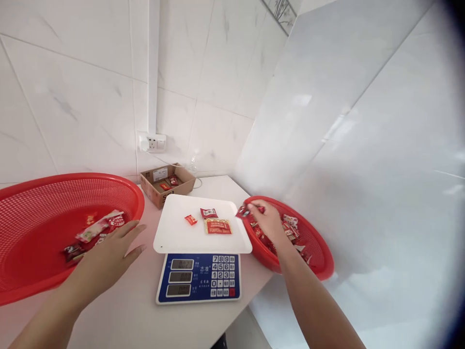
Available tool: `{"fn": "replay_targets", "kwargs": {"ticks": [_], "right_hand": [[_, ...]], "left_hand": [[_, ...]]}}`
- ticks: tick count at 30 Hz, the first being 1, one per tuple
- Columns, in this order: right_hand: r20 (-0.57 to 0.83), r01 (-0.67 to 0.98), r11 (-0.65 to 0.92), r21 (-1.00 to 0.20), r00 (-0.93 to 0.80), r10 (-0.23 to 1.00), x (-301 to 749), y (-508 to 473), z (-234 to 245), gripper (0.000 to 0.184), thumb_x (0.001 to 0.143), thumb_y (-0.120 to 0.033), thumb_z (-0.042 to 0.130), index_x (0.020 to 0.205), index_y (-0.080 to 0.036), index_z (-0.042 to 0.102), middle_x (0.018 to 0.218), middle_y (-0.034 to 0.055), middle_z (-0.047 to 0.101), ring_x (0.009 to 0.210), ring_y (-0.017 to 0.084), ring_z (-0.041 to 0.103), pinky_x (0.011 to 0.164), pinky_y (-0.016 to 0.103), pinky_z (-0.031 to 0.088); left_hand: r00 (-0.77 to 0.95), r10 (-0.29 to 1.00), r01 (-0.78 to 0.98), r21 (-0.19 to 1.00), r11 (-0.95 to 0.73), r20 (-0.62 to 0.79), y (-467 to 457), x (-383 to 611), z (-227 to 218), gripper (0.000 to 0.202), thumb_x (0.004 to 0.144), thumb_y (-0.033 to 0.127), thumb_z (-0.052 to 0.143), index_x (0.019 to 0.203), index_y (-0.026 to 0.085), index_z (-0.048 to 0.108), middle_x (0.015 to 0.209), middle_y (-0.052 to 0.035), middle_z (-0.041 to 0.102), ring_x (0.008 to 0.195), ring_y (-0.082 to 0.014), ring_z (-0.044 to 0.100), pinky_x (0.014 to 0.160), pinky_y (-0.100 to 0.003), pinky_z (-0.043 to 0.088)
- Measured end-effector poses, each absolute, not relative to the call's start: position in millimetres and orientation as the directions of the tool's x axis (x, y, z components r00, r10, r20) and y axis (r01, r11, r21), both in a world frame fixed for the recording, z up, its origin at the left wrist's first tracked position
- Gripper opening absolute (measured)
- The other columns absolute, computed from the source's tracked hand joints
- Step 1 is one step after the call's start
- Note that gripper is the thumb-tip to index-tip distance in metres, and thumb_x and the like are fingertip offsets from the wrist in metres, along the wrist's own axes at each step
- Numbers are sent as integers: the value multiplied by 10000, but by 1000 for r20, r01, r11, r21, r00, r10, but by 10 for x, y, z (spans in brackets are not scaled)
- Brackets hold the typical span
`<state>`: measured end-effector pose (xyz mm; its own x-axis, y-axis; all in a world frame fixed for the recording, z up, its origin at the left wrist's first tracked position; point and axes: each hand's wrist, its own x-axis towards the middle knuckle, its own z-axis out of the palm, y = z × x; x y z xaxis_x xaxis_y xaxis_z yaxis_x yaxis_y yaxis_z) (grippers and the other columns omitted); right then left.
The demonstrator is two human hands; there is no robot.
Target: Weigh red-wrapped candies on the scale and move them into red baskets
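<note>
Probably a light pinch suited the red packet (pixel 243 211): right hand (pixel 268 222) clamped one end; left hand (pixel 107 252) loosely spread.

Red wrapped packets (pixel 218 227) lie on a white rectangular scale tray (pixel 181 235), between a red oval plastic basket (pixel 72 191) at left and a second basket (pixel 329 264) at right, a brown cardboard box (pixel 152 190) behind-left

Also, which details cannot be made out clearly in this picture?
In the head view:
Left red plastic mesh basket: cut off by the left edge.
Small, colourful wrapped packets inside: partly covered by the left hand.
Shiny red packet: print blurred, one end covered by the right hand.
Grey rectangular displays on the blue-and-white scale: some digits too faint.
</note>
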<state>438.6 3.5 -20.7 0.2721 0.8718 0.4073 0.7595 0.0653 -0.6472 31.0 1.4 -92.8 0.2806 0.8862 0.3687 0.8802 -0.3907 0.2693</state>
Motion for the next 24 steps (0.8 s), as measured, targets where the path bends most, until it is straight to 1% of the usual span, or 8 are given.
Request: {"fn": "replay_targets", "kwargs": {"ticks": [2, 4, 8, 10, 14, 17, 20, 24], "right_hand": [[323, 715, 178, -676, 71, 944, 3998, 15, -220, 220, 812, -398, 547, 831, -219, 674, 859, 21, 725, 801, 186, 646, 769, 292, 475], [209, 720, 183, -670, -53, 976, 3670, 21, -271, 189, 822, -383, 563, 823, -230, 674, 792, -2, 716, 728, 168, 642, 707, 279, 472], [113, 835, 160, -527, -118, 987, 3366, 105, -371, 136, 814, -339, 606, 882, -249, 683, 904, 13, 724, 831, 195, 644, 748, 306, 459], [140, 846, 137, -515, -75, 987, 3396, 149, -372, 180, 825, -343, 594, 963, -260, 674, 942, 19, 721, 866, 199, 644, 778, 319, 461], [210, 740, 122, -661, 26, 977, 3716, 133, -293, 332, 807, -340, 584, 1123, -247, 622, 951, 22, 715, 880, 186, 647, 838, 320, 476], [269, 687, 91, -721, 156, 950, 4078, 11, -262, 418, 767, -312, 585, 1178, -238, 602, 1169, 52, 660, 1039, 215, 607, 898, 343, 468], [331, 704, 0, -710, 334, 882, 4459, -160, -333, 412, 772, -346, 571, 1168, -234, 604, 1231, 62, 626, 1092, 239, 579, 929, 379, 453], [357, 779, -211, -590, 486, 797, 4866, -348, -577, 427, 771, -342, 553, 1179, -225, 602, 1210, 87, 630, 1092, 277, 567, 960, 446, 415]], "left_hand": [[287, 899, 886, 265, -381, 332, 5, 317, -892, 489, 868, 438, 403, 1313, 287, 539, 1387, -50, 538, 1237, -286, 518, 960, -415, 456], [282, 915, 896, 260, -359, 288, -9, 329, -852, 499, 871, 432, 392, 1325, 272, 529, 1413, -57, 511, 1261, -290, 497, 951, -414, 464], [271, 936, 914, 246, -324, 225, -42, 366, -759, 524, 869, 434, 385, 1331, 230, 525, 1437, -79, 484, 1282, -296, 476, 935, -420, 478], [276, 942, 915, 247, -319, 191, -59, 385, -710, 537, 871, 435, 372, 1343, 217, 511, 1445, -84, 474, 1305, -295, 451, 942, -425, 477], [268, 956, 923, 254, -290, 118, -96, 410, -623, 551, 887, 449, 333, 1369, 223, 474, 1473, -72, 437, 1344, -287, 403, 967, -429, 461], [270, 956, 920, 262, -290, 110, -115, 416, -587, 542, 894, 443, 342, 1370, 218, 471, 1477, -83, 430, 1344, -289, 401, 981, -429, 448], [285, 951, 906, 289, -308, 120, -120, 417, -578, 543, 896, 452, 359, 1369, 209, 469, 1476, -96, 429, 1340, -295, 404, 1001, -447, 430], [279, 956, 909, 296, -294, 92, -123, 424, -575, 548, 899, 453, 357, 1382, 210, 450, 1491, -88, 408, 1355, -285, 383, 1028, -456, 406]]}}
